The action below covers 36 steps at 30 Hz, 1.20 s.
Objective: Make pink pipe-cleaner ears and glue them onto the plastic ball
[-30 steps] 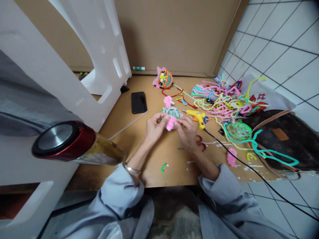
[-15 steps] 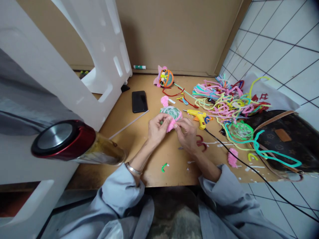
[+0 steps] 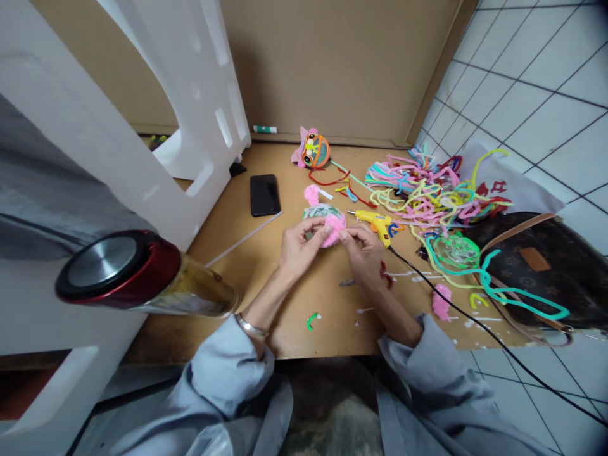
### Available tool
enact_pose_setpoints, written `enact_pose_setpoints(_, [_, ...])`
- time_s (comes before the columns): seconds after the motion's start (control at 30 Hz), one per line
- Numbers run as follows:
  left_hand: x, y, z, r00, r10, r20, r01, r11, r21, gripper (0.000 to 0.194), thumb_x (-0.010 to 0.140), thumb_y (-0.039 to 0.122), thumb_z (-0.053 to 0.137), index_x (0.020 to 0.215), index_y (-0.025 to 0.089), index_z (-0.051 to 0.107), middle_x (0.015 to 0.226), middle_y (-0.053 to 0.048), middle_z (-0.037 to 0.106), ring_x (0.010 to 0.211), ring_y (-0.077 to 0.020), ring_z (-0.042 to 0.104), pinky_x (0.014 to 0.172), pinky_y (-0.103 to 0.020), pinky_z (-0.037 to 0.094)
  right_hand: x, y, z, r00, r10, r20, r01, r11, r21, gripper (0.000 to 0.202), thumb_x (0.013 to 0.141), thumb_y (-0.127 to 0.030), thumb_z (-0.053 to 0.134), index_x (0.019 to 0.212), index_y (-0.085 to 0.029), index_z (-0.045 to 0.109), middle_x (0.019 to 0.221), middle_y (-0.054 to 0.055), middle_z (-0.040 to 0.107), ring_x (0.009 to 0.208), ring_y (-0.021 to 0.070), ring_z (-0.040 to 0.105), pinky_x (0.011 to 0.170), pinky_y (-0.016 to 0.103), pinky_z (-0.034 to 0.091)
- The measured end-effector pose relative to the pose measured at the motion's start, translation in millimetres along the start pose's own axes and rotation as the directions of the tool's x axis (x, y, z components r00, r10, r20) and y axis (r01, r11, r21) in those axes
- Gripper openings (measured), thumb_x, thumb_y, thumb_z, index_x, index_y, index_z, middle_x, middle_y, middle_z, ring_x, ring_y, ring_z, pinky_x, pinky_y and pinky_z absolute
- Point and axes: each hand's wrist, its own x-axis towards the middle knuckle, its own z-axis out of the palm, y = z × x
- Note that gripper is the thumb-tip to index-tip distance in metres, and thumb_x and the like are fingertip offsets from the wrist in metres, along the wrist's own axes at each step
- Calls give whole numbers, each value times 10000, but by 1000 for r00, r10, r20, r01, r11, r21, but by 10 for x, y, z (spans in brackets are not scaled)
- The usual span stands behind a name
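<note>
A: Head view; fingers?
B: Left hand (image 3: 300,248): thumb and fingers pinched tight on pink fuzzy piece (image 3: 336,225); right hand (image 3: 365,254): same, thumb and fingertips nipping its right edge; hardly any gap on either.
A: Piece location?
B: Between both sets of fingertips, against green-white ball (image 3: 311,212); ball just beyond left fingers.
A: Nearby?
B: Yellow glue gun (image 3: 374,220) just beyond right fingers; pink tuft (image 3: 311,194) past ball from left fingers; black phone (image 3: 265,195) farther off, left of them.
</note>
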Motion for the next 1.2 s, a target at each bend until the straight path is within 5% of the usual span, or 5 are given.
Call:
enact_pose_setpoints(0.77, [23, -54, 8, 999, 42, -7, -42, 998, 39, 238, 782, 417, 743, 765, 187, 800, 749, -47, 759, 692, -167, 640, 695, -292, 499, -55, -1, 19, 996, 63, 63, -61, 997, -43, 243, 865, -289, 584, 635, -220, 548, 655, -11, 536, 659, 161, 491, 662, 311, 428])
enact_pose_setpoints(1.03, [31, -35, -9, 999, 31, -15, -30, 999, 42, 217, 791, 377, 734, 804, 171, 802, 813, -55, 781, 758, -179, 666, 753, -300, 514, -33, -16, 20, 995, 29, 91, -26, 999, -38, 250, 873, -286, 605, 636, -211, 581, 654, -10, 544, 656, 154, 501, 653, 303, 416])
enact_pose_setpoints(1.2, [54, -42, -21, 999, -42, -26, 42, 999, -28, 342, 794, 469, 747, 913, 154, 807, 865, -70, 796, 768, -188, 683, 742, -302, 544, 2, -43, 7, 980, 120, 159, -130, 990, 55, 298, 900, -394, 607, 670, -204, 618, 696, 3, 587, 691, 156, 534, 671, 297, 450])
